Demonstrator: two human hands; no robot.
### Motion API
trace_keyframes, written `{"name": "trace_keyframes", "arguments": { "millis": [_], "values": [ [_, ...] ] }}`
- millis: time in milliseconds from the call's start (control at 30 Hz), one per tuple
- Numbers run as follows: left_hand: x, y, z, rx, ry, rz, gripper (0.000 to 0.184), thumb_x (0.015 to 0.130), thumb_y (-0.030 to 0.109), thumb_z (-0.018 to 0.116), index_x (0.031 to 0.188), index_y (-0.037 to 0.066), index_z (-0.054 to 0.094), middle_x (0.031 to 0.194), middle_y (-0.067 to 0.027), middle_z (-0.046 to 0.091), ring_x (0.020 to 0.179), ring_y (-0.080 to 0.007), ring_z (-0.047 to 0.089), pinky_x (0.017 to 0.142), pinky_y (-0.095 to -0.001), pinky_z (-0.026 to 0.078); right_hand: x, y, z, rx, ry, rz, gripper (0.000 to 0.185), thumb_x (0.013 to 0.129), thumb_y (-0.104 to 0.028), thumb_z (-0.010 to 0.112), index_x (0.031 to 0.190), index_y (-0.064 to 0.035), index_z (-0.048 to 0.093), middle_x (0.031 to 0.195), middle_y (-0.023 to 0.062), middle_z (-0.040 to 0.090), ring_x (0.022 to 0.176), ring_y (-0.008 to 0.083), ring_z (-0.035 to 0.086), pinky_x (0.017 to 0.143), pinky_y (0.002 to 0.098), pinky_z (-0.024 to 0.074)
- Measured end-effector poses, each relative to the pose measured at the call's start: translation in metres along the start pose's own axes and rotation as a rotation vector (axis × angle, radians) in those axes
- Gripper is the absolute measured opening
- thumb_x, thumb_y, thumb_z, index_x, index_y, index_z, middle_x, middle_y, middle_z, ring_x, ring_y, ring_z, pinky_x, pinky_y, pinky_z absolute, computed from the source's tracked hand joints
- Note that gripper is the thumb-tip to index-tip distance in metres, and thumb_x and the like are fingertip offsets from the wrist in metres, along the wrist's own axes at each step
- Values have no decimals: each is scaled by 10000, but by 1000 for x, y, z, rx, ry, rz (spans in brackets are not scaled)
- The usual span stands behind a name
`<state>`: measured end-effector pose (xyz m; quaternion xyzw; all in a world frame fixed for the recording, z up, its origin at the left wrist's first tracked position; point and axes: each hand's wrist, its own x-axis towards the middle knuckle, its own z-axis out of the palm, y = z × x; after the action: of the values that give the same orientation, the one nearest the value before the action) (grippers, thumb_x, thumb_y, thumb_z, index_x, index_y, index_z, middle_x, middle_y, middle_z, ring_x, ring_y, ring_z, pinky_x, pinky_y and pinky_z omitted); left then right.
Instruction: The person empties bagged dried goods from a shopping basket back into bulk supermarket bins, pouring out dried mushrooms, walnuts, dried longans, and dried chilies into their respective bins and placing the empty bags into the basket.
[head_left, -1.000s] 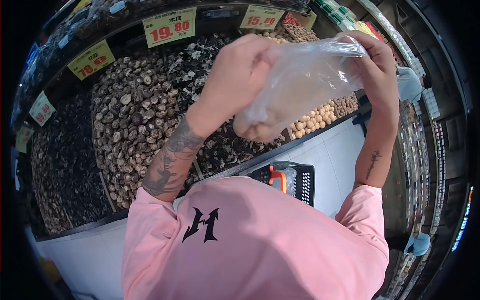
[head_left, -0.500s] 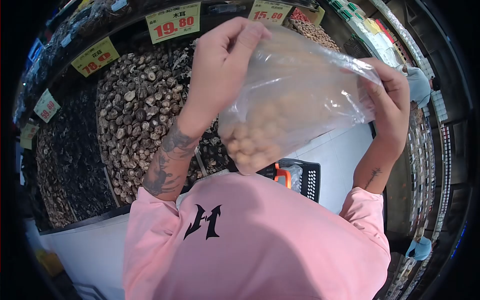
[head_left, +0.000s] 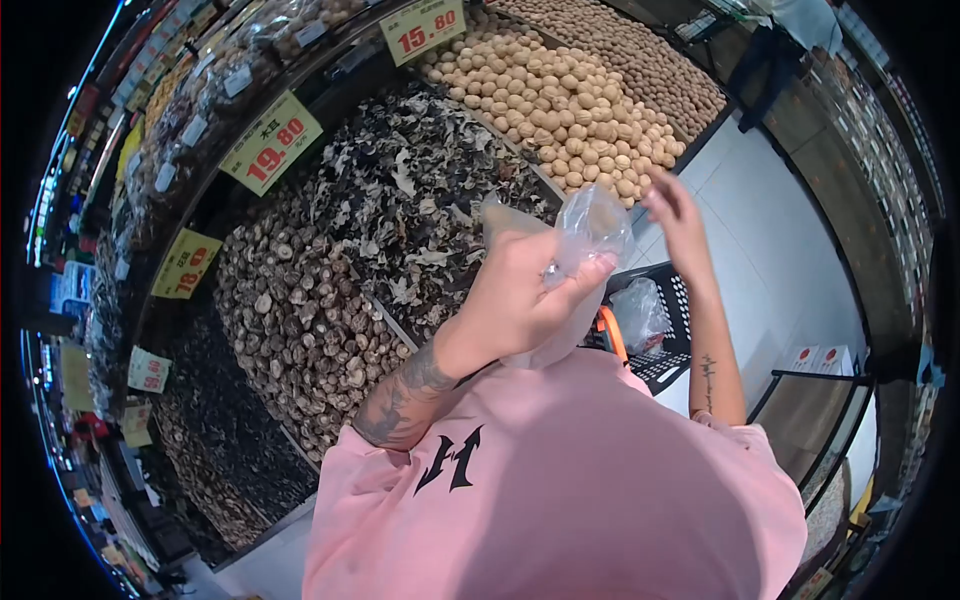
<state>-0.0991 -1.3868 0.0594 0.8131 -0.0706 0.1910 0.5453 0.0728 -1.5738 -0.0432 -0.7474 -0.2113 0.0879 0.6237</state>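
Clenching the plastic bag before the pink shirt in the left hand, with fingers wrapped round it, while holding the right hand, with loosely parted fingers, just right of its protruding top.

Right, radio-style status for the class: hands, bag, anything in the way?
Left hand: gripping clear plastic bag, top gathered. Right hand: free, just apart from bag. Bag's contents: unclear. No obstruction visible between right hand and bag.
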Motion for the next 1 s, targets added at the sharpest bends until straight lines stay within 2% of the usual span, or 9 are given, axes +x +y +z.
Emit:
{"name": "trace_keyframes", "arguments": {
  "millis": [67, 100, 167, 200, 300, 433, 700, 800, 1000],
  "values": [
    [13, 1, 13, -32, -13, 25, 157, 860, 146, 662, 833, -8, 671, 585, -115, 603, 503, -191, 585, 512, -298, 449, -43, 102, -14, -598, -18, 70, 682, 816, -412, 685, 1306, 16, 480, 1128, 222, 572, 1062, 347, 556, 948, 404, 433],
    [21, 2, 19, -57, -26, 3, 157, 860, 144, 661, 829, -10, 667, 595, -116, 611, 511, -184, 592, 511, -294, 449, -74, 139, -16, -672, -99, 213, 723, 788, -417, 705, 1312, 19, 465, 1227, 290, 513, 1147, 410, 506, 978, 444, 406],
    [39, 1, 35, -108, -64, -37, 159, 861, 138, 658, 812, -13, 656, 617, -114, 626, 526, -162, 604, 510, -283, 452, -137, 210, -7, -567, -260, 357, 749, 759, -403, 726, 1320, 12, 454, 1221, 294, 522, 1161, 426, 501, 956, 454, 418],
    [48, 1, 44, -103, -88, -38, 159, 861, 138, 658, 812, -13, 656, 617, -114, 626, 526, -162, 604, 510, -283, 452, -158, 216, -1, -574, -366, 425, 726, 765, -381, 721, 1324, -1, 455, 1187, 288, 552, 1129, 427, 529, 927, 455, 440],
    [77, -4, 76, -68, -171, -6, 184, 866, 162, 656, 815, -15, 651, 608, -98, 617, 538, -138, 591, 522, -288, 459, -173, 236, -10, -415, -203, 565, 632, 773, -252, 678, 1326, -33, 462, 1057, 277, 620, 1003, 431, 596, 860, 471, 478],
    [106, -3, 123, -165, -221, -58, 214, 889, 197, 634, 833, -10, 644, 609, -62, 604, 559, -98, 560, 519, -288, 446, -151, 250, -42, -495, -217, 391, 604, 691, -69, 593, 1290, -85, 512, 934, 282, 632, 887, 451, 607, 801, 510, 485],
    [176, 8, 181, -284, -162, -14, 263, 912, 249, 608, 793, 15, 629, 631, 2, 571, 607, -52, 502, 543, -260, 425, -125, 277, -141, -622, -333, 432, 457, 677, -168, 637, 1116, -58, 583, 939, 256, 644, 919, 450, 595, 810, 494, 493],
    [203, 9, 184, -271, -191, 9, 280, 916, 261, 601, 784, 15, 628, 642, -2, 578, 616, -53, 510, 554, -255, 427, -114, 299, -169, -690, -346, 239, 489, 690, -173, 635, 1165, -79, 571, 922, 247, 647, 891, 445, 606, 798, 497, 498],
    [267, -11, 171, -236, -164, 33, 317, 914, 306, 616, 812, 9, 653, 699, -9, 625, 652, -71, 552, 596, -251, 449, -78, 276, -214, -875, -338, 352, 487, 741, -161, 656, 1219, -154, 563, 904, 219, 662, 842, 399, 642, 738, 479, 517]
  ]
}}
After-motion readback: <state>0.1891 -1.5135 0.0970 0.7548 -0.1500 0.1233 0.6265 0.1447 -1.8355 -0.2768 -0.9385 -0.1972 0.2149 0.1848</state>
